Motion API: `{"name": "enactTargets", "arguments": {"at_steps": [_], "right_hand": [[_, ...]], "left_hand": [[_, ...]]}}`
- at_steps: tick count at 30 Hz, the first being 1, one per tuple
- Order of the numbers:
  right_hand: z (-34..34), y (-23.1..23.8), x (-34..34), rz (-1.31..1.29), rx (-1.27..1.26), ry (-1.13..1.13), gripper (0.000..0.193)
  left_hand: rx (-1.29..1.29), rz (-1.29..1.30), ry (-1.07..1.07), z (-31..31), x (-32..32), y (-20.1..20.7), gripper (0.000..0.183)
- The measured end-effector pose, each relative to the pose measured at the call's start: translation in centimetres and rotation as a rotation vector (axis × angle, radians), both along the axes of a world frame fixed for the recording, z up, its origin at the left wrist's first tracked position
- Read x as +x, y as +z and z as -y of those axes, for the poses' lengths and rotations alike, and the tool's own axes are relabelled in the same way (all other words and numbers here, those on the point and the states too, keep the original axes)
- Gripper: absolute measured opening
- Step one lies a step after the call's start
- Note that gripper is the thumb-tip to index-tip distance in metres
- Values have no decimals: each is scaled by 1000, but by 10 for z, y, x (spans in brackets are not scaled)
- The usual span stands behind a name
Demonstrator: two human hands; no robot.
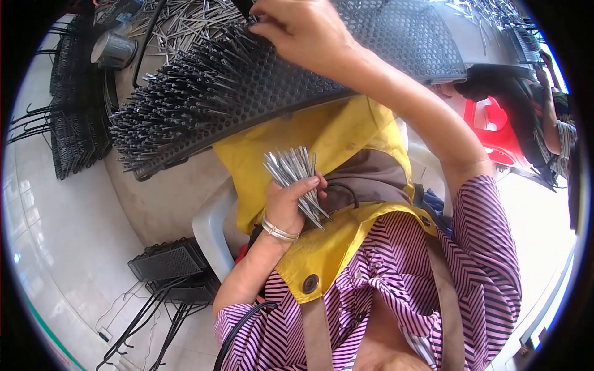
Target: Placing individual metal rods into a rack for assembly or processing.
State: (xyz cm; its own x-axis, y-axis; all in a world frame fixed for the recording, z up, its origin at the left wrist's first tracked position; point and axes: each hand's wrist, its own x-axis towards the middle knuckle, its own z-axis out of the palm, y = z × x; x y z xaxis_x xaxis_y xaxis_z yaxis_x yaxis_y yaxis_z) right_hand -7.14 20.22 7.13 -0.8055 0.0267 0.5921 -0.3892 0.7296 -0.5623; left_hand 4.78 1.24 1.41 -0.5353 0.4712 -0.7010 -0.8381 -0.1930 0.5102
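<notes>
Holding tight, the left hand (289,207) is curled around a bunch of thin metal pins (296,176), which stick up out of the fist like a little fan, just above the yellow apron (322,139) on the person's lap. A silver bangle (277,232) sits on that wrist. The right hand (303,28) is up high, with its fingers pressed together on the top of the black holed board (346,68); they seem to pinch one pin there, but the pin is too small to see for sure. The left part of the board is already full of pins (179,102) standing out like a hedgehog's back, and the right part shows only bare holes. More loose pins (185,21) lie in a heap behind the board, near a grey cup (114,49). Smaller black racks (167,263) sit on the floor by the white chair (213,226). The pins look light, stiff and smooth, so I think they could slip out of a loose fist. I would hold the bunch around its middle and take each single pin near one end with the fingertips. The ends may be pointy, so soft, careful fingers are best.
</notes>
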Motion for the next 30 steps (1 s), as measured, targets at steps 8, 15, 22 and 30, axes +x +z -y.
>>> {"name": "enactTargets", "arguments": {"at_steps": [8, 15, 22, 30], "right_hand": [[2, -16, 96, 441, -154, 245, 10], [25, -24, 129, 1057, -688, 205, 23], [40, -49, 141, 1021, -1229, 58, 27], [41, -41, 144, 1091, -1223, 74, 26]], "left_hand": [[78, -86, 12, 3, -8, 4, 18], [43, -105, 80, -3, 0, 7, 26], [6, -106, 50, 0, 3, 3, 31], [75, -79, 111, 1, -1, 1, 28]]}}
